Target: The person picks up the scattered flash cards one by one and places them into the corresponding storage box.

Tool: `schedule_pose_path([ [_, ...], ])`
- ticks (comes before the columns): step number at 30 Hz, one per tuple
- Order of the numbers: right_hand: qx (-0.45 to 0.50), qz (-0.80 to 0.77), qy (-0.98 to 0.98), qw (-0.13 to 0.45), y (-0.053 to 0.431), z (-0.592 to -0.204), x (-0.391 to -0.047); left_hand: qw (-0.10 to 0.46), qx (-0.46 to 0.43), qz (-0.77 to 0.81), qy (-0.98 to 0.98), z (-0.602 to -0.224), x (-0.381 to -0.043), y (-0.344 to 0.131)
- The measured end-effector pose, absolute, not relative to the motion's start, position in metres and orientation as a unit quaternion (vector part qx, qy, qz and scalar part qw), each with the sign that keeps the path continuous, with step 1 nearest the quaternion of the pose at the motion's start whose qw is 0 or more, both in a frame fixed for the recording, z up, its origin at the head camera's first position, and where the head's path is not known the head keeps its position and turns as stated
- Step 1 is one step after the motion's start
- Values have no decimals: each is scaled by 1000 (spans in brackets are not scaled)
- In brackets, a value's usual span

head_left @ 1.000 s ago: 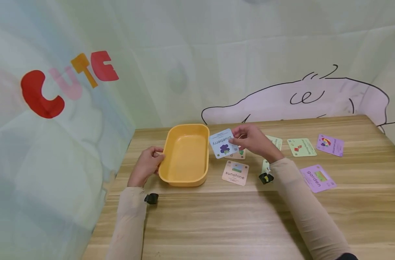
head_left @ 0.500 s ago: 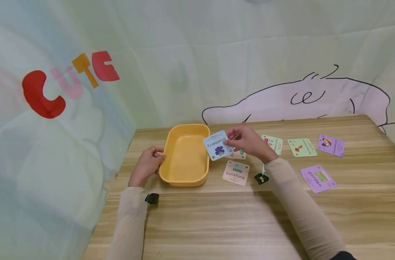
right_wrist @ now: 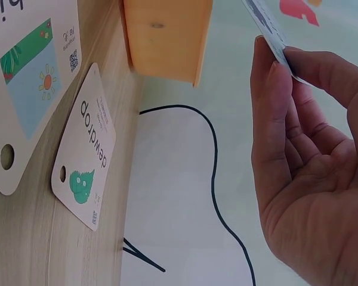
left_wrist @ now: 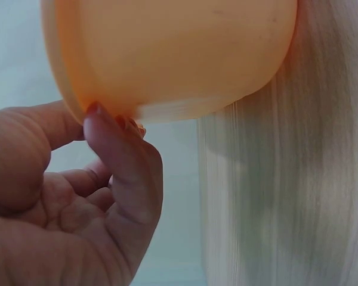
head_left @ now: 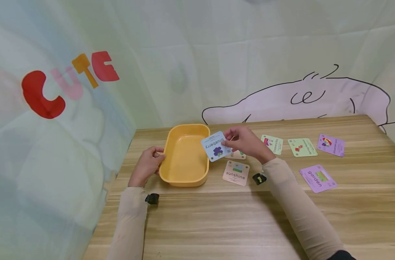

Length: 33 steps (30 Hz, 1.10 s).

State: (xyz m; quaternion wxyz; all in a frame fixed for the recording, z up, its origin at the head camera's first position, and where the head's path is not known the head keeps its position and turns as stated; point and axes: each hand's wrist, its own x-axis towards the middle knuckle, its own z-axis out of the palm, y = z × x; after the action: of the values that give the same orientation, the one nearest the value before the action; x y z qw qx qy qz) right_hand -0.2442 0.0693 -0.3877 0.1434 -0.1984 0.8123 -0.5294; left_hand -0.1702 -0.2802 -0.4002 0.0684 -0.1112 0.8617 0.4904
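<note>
A yellow tray (head_left: 184, 155) with nothing inside stands at the left of the table. My left hand (head_left: 146, 166) pinches its left rim between thumb and fingers, which the left wrist view shows from close by. By one corner, my right hand (head_left: 246, 144) holds a light blue "blueberry" card (head_left: 215, 146). The card is raised and tilted, its left part over the tray's right rim in the head view. Partly hidden behind it lies the "dewdrop" card (right_wrist: 86, 149). Nearer me is the "sunshine" card (head_left: 235, 172), flat on the table.
Right of my right hand lie a green "Children's Day" card (head_left: 273, 144), another green card (head_left: 303, 147), a purple card (head_left: 330, 145) and a purple "garden" card (head_left: 318, 178). A printed curtain (head_left: 217, 72) hangs behind and left of the wooden table (head_left: 217, 224).
My right hand has moved left with the blueberry card, bringing it over the tray's right rim. The left hand and tray have stayed put.
</note>
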Motion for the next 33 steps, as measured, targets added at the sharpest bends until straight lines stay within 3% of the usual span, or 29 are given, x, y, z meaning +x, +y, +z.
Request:
schedule_pose_path([
  [33, -233, -530, 804, 137, 49, -383, -243, 74, -112, 489, 862, -400, -170, -281],
])
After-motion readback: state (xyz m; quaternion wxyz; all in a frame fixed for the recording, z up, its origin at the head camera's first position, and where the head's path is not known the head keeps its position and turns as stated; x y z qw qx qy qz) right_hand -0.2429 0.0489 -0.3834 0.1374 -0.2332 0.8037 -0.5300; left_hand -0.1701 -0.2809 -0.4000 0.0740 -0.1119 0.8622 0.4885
